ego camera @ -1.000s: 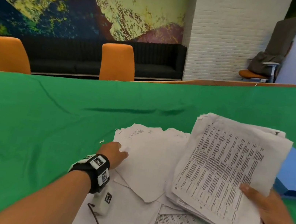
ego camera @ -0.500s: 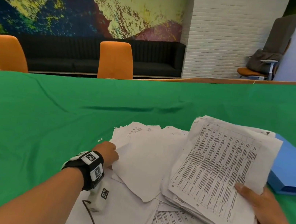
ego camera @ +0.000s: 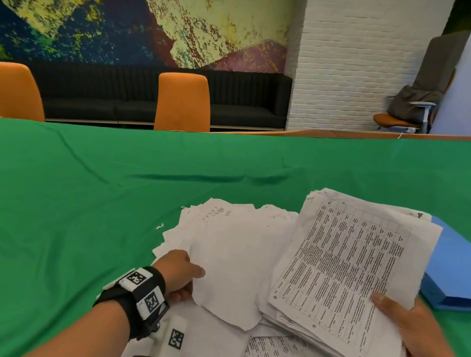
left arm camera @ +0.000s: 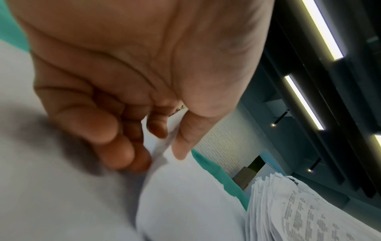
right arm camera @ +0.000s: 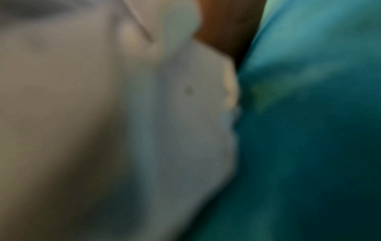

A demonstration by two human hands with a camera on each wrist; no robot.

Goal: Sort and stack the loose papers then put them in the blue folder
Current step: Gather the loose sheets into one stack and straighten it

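A loose heap of white papers is spread on the green tablecloth. My left hand pinches the near edge of a blank sheet from that heap, thumb on top and fingers curled beneath. My right hand grips a thick stack of printed pages by its lower right corner, thumb on the top page, holding it tilted above the heap. The blue folder lies closed on the cloth just right of the stack. The right wrist view is a blur of paper and green cloth.
The green tablecloth stretches wide and bare to the left and far side. Two orange chairs stand behind the table's far edge, with a black sofa behind them. A small paper scrap lies left of the heap.
My left hand has drawn back toward me and closed its thumb and fingers on a blank sheet's edge. The right hand keeps its hold on the printed stack.
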